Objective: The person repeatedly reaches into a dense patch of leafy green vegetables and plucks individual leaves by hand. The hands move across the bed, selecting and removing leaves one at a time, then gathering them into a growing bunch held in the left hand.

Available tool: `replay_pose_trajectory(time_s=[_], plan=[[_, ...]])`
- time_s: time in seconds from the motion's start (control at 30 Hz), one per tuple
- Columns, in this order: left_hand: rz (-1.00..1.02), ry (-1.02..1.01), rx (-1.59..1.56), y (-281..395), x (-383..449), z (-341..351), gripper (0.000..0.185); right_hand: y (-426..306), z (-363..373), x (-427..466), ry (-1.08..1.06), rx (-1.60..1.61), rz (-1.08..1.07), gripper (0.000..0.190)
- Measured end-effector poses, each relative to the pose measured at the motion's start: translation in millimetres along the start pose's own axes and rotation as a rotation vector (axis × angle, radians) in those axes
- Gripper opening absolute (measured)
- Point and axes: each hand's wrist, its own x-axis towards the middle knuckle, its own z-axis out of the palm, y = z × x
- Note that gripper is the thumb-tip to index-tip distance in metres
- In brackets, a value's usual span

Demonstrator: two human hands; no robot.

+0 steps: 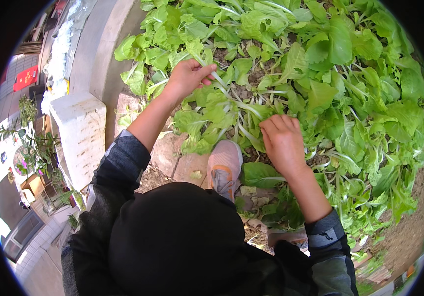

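Leafy greens with pale stalks [251, 107], resembling Chinese cabbage, spread across the soil bed in front of me. At the upper left of the bed, my left hand [191, 77] pinches the white stalk of a green leaf [215, 76] between thumb and fingers. My right hand [284, 142] is lower and farther right, with its back toward the camera and its fingers curled down among the plants. Those fingertips are partly hidden, so whether they grip a stalk does not show. A broad, loose-looking leaf [262, 175] lies below the right wrist.
My pink and grey shoe [225, 162] stands on stone paving [191, 168] at the bed's edge. To the left are a white block [80, 129] and a concrete kerb [110, 40]. Beyond them stand flowering plants [29, 148]. Bare soil [400, 236] borders the greens at right.
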Motion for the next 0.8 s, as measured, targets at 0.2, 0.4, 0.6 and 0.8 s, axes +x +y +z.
replay_pose_trajectory(time_s=[0.2, 0.4, 0.6, 0.8], plan=[[0.005, 0.01, -0.024, 0, -1, -1, 0.04, 3, 1, -1, -0.001, 0.024, 0.002, 0.009], [-0.005, 0.0, -0.03, 2, 6, 0, 0.039, 6, 1, -3, 0.006, 0.014, 0.018, 0.009], [-0.037, 0.011, -0.05, 8, 10, -1, 0.038, 16, -3, 4, 0.048, 0.006, 0.061, 0.015], [0.014, -0.057, -0.101, 19, -9, 6, 0.038, 18, -5, 4, 0.054, 0.002, 0.066, 0.023]])
